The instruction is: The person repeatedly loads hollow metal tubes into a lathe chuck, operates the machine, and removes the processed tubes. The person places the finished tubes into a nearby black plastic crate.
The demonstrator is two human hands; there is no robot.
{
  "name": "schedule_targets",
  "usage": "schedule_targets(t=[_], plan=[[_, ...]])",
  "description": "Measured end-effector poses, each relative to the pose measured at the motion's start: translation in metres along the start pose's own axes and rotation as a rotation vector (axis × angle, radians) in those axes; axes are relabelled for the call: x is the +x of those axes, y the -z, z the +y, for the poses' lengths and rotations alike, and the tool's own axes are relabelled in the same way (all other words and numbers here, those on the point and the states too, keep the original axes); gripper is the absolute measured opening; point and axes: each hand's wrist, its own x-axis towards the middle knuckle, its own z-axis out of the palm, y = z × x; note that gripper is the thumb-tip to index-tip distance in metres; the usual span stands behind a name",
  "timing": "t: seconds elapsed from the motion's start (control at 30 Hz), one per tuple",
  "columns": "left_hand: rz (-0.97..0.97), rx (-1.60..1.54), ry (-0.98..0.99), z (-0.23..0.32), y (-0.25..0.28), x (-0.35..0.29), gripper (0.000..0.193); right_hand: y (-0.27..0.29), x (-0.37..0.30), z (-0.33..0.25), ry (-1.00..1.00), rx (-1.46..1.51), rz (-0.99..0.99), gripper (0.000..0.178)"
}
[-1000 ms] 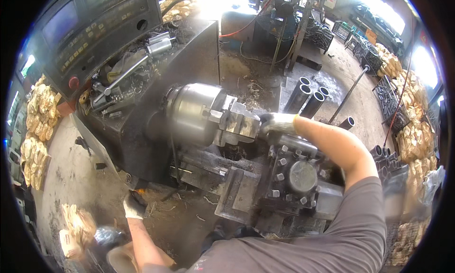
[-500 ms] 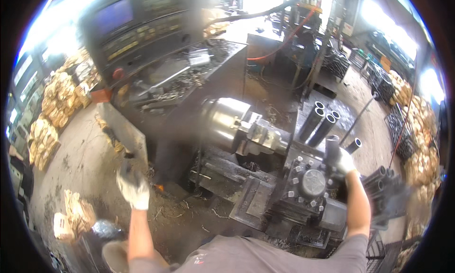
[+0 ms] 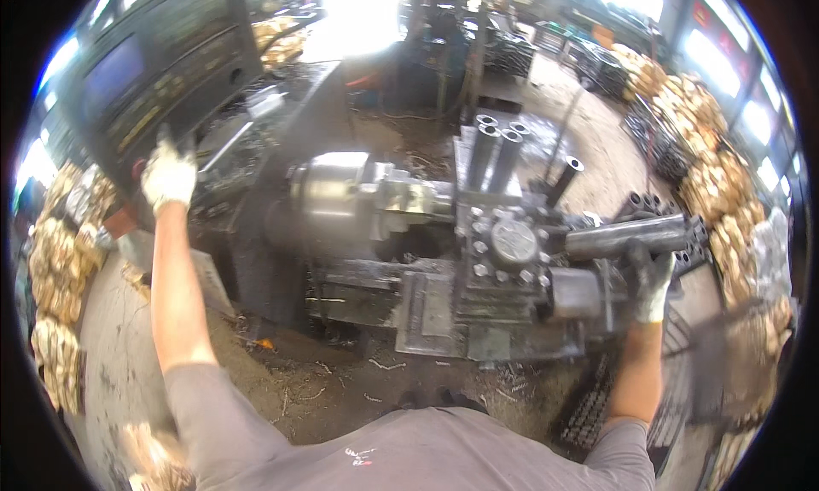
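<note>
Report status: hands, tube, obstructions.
Left hand at control panel, contact unclear. Right hand holding metal tube, roughly level. Tool turret stands between tube and chuck.

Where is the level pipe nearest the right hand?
In the head view, the pipe is right of centre, just above the right hand, between the bolted block and the pipe cluster.

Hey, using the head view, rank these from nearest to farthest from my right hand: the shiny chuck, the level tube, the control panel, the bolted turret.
1. Level tube, right at your right hand.
2. Bolted turret, left of it.
3. Shiny chuck, farther left.
4. Control panel, upper left.
</note>
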Motion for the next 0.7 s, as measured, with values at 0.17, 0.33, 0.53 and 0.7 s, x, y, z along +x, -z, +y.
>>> schedule_targets(t=[0.17, 0.33, 0.53, 0.7], plan=[[0.446, -0.599, -0.455, 0.049, 0.02, -0.202, 0.024, 0.008, -0.07, 0.001, 0.375, -0.353, -0.521, 0.033], [-0.545, -0.998, 0.059, 0.016, -0.071, -0.458, 0.024, -0.041, -0.106, -0.012, 0.341, -0.15, -0.927, 0.029], [-1.373, -0.165, 0.25, -0.181, -0.133, -0.828, 0.053, -0.078, -0.149, 0.024, -0.041, 0.126, -1.125, 0.045], [-1.444, -0.023, 0.01, -0.244, -0.032, -1.001, 0.043, -0.117, -0.19, 0.008, -0.188, 0.219, -1.266, 0.046]])
